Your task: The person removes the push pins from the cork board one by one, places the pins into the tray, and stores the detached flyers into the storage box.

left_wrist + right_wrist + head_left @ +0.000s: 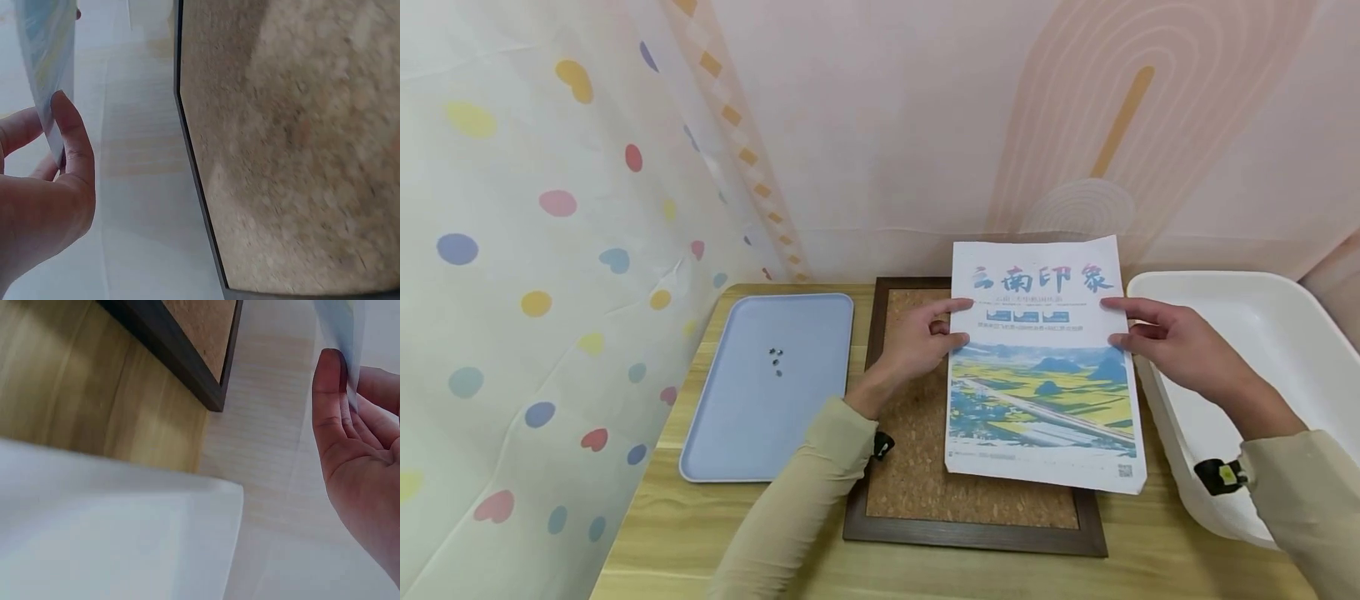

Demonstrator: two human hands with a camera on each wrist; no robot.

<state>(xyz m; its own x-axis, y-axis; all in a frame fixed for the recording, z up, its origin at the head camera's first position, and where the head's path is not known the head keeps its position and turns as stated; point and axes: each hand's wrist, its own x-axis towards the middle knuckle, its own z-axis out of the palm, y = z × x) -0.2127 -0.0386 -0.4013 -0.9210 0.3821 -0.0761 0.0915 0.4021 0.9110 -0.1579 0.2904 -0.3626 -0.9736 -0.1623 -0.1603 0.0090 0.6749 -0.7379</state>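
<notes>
Currently both hands are holding 1 poster point(1043, 367) above the corkboard point(917, 467). Left hand point(917, 342) is pinching the poster's left edge, thumb on the printed face, fingers behind; left wrist view shows the thumb point(74, 140) pressing the sheet point(44, 69) against the fingers. Right hand point(1172, 342) is pinching the right edge the same way; right wrist view shows the thumb point(328, 394) clamping the paper point(340, 325).

Poster is covering the right part of the board and hanging over its dark frame point(977, 537) at the right and lower right. Cork is showing left of and below the sheet.

Blue tray point(737, 433) is lying left of the board, just beside it, with 4 or so small dark bits point(776, 359) sitting on it, too small to identify. White bin point(1262, 333) is sitting right of the board, under the right forearm. All of it is resting on a wood table point(700, 533). Dotted curtain point(535, 250) is hanging at left, pink wall point(925, 125) behind.
</notes>
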